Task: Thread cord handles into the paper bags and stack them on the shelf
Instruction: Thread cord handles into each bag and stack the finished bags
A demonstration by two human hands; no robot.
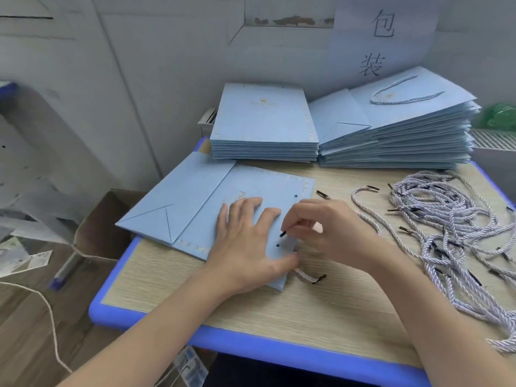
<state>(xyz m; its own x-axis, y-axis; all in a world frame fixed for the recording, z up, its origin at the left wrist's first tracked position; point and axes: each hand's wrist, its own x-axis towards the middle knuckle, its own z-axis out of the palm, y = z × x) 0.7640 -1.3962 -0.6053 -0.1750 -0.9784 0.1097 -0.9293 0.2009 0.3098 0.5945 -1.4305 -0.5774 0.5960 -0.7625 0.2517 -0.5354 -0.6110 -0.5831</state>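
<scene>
A: What was at the far left of the frame?

B: A brown cardboard box (pixel 95 227) on the floor, just beside the left edge of the blue-rimmed table (pixel 173 277), with a thin string (pixel 47 308) trailing over the floor below it.

A: And the bag being worked on?

B: A light blue paper bag (pixel 195 208) lay flat at the centre left of the frame, on the table's wood-grain top. The left hand (pixel 245 247) pressed down on it with fingers straight and spread wide, the thumb at the bag's near edge.

A: The other hand?

B: Just right of centre, the right hand (pixel 329 233) pinched the dark tip (pixel 283 234) of a cord between curled fingers, held right above a punched hole (pixel 277 245) near the bag's edge. The cord (pixel 305 275) showed again below the bag's near corner, its other dark tip lying on the table.

A: Behind them?

B: A stack of unthreaded bags (pixel 265 129) at upper centre, touching a stack of finished bags (pixel 405 129) to its right, whose top bag showed a cord handle.

A: And the far right?

B: A tangled heap of loose cords (pixel 446 224) sprawled over the table's right side.
</scene>
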